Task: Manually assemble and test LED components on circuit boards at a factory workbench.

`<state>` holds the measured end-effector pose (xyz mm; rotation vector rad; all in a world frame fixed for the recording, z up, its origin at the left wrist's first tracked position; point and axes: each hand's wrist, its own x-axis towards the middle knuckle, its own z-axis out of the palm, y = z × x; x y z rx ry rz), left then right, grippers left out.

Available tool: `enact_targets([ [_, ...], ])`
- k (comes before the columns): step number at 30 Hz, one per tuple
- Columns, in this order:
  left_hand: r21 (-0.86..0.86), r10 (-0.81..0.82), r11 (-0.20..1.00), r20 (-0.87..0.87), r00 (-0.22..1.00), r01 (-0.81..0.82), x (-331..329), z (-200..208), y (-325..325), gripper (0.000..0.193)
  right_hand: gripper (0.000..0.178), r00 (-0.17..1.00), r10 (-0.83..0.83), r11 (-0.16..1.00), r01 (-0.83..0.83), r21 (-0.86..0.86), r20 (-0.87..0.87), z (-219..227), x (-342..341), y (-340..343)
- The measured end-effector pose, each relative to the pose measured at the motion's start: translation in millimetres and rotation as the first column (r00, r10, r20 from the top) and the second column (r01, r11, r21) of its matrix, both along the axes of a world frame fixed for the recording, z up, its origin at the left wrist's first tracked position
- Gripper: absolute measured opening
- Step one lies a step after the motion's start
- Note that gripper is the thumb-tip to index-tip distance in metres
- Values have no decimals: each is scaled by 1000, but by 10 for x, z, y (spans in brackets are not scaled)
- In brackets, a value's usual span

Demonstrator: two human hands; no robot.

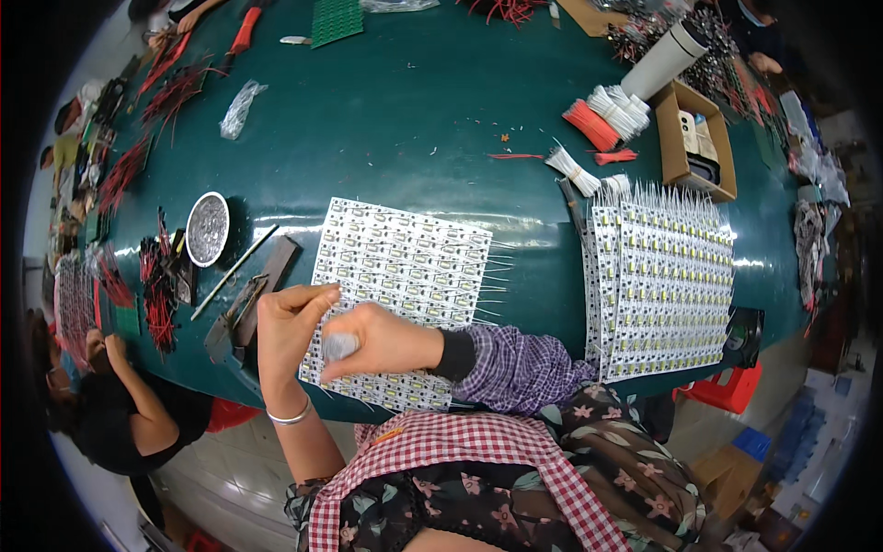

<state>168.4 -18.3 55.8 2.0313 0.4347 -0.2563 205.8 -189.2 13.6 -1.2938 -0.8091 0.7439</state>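
Observation:
A white circuit board panel (395,248), set with rows of small components, lies on the table in front of me. Thin white wires stick out along its right edge. Over the panel's left edge my left hand (290,333) is closed, thumb and fingertips pinched together; whatever is between them is too small to make out. Beside it, above the panel, my right hand (391,339) is wrapped round a pale, silvery roundish bundle (339,346). The hands are close together and cover part of the panel.
Stacked wired panels (662,285) stand at the right. A white bowl (208,229), a thin stick (235,272) and a dark block (269,287) lie left. Wire bundles (593,124), a cardboard box (696,138) and a white bottle (664,61) are far right. A co-worker (129,405) sits left.

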Motion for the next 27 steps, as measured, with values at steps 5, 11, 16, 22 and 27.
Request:
enact_targets([
  [5, 229, 0, 970, 314, 949, -76, -112, -50, -329, 15, 38, 669, -503, 843, 519, -141, -548, -144, 281, -30],
  [11, -827, 458, 561, 338, 822, 27, -237, -223, -355, 20, 49, 555, -434, 849, 516, -116, -710, -225, 333, -62],
  [16, -923, 442, -365, -56, 895, 122, -106, -110, 2, 36, 37, 785, -369, 914, 404, -39, -498, -123, 217, -25],
  [22, -729, 544, 660, 295, 786, -183, 38, -437, -260, 57, 27, 940, -341, 939, 342, -41, 27, 46, 94, -17],
  [27, -686, 229, 724, 338, 913, 72, -39, -344, -130, 81, 35, 950, -305, 937, 313, -156, 70, 166, 176, -113],
])
